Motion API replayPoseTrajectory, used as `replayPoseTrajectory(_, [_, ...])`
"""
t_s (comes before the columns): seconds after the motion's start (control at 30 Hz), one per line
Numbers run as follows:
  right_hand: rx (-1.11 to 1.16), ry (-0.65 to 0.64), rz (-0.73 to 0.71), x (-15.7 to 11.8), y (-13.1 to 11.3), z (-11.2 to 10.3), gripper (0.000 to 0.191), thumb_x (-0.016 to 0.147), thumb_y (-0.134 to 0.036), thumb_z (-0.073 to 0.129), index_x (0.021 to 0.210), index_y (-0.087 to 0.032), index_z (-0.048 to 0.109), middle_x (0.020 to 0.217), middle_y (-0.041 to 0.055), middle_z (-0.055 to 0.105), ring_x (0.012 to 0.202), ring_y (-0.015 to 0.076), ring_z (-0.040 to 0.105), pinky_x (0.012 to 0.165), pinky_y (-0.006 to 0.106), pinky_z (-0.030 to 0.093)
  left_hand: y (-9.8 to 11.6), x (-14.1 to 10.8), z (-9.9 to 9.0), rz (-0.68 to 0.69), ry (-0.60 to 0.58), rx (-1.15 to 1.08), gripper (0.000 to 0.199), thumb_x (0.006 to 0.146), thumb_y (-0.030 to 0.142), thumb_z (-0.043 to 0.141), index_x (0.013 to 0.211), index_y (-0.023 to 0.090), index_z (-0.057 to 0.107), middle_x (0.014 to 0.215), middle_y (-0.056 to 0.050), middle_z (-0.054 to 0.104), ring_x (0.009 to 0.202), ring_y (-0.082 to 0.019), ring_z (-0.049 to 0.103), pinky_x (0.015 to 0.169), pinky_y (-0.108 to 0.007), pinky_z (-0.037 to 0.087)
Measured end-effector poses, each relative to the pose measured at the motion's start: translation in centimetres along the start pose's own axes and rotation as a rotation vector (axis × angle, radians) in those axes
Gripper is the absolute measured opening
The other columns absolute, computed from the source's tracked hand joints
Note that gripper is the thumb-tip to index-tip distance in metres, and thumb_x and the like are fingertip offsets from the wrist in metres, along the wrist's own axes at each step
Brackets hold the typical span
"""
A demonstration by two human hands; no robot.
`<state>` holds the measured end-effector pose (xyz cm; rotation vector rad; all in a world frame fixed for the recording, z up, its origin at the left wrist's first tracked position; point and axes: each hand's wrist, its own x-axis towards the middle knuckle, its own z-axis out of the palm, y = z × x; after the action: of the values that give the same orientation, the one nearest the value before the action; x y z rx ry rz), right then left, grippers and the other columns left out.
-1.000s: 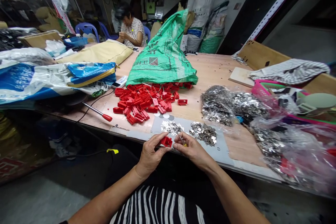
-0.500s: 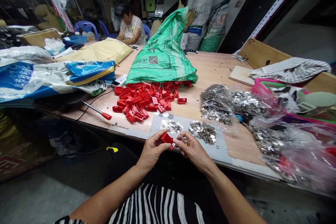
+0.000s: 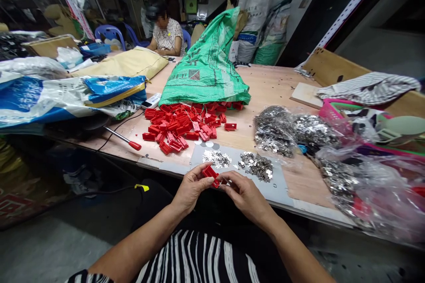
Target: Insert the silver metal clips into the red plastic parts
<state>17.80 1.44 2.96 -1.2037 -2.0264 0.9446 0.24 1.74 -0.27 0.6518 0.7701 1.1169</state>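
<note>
Between thumb and fingers, my left hand (image 3: 192, 188) grips a red plastic part (image 3: 210, 174) just off the table's front edge. My right hand (image 3: 244, 190) is closed at the part's right end, its fingertips pinched on something too small to make out. Beyond my hands, a pile of shiny metal pieces (image 3: 216, 158) and a pile of darker metal pieces (image 3: 257, 166) lie on a grey sheet (image 3: 279, 188). Many more red parts (image 3: 179, 126) are heaped at the mouth of a green woven sack (image 3: 206, 75).
Plastic bags of metal pieces (image 3: 275, 130) and a pink basket (image 3: 327, 112) stand at the right. A red-tipped metal rod (image 3: 124, 138) sticks out over the table's left front. Blue-white sacks (image 3: 63, 97) lie left. Across the table sits a person (image 3: 169, 37).
The red part has tilted in my left hand. My right hand has turned more palm-down, its fingers curling closer over the part's end; the thin tool seen in it earlier is now mostly hidden.
</note>
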Motion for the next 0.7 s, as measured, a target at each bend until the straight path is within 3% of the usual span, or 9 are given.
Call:
replayPoseTrajectory(0.1, [-0.071,-0.002,-0.133,0.1,0.1,0.0,0.014,0.092,-0.018,0.047,0.095,-0.022,0.060,0.091,0.0054,0.060,0.084,0.0190,0.056,0.075,0.031,0.044,0.3,0.0,0.0,-0.010,-0.003,0.018,0.053,0.065,0.021,0.079,0.116,0.018,0.063,0.090,-0.003,0.068,0.081,-0.012,0.060,0.077,-0.024,0.046])
replayPoseTrajectory(0.2, [-0.063,0.030,-0.166,0.1,0.4,0.2,0.012,0.092,-0.017,0.047,0.092,-0.022,0.058,0.086,0.0048,0.059,0.080,0.0183,0.056,0.071,0.030,0.044,0.6,0.1,0.0,-0.032,-0.014,-0.017,0.052,0.065,0.021,0.079,0.115,0.018,0.063,0.090,-0.004,0.067,0.081,-0.013,0.060,0.076,-0.025,0.047])
replayPoseTrajectory(0.47, [0.033,0.021,-0.129,-0.1,0.6,0.2,0.011,0.092,-0.017,0.050,0.094,-0.023,0.059,0.089,0.0026,0.060,0.081,0.0169,0.056,0.074,0.028,0.044,0.8,0.0,0.0,-0.054,-0.065,-0.039,0.049,0.068,0.022,0.077,0.116,0.018,0.063,0.093,-0.005,0.066,0.085,-0.014,0.060,0.079,-0.027,0.047])
replayPoseTrajectory(0.7, [0.041,0.063,0.011,-0.7,1.0,0.4,0.013,0.091,-0.024,0.054,0.104,-0.023,0.054,0.085,-0.0002,0.059,0.061,0.0129,0.047,0.061,0.026,0.040,0.7,0.1,-0.2,-0.042,-0.064,0.010,0.051,0.069,0.022,0.077,0.117,0.019,0.061,0.095,-0.005,0.067,0.087,-0.015,0.061,0.080,-0.026,0.046])
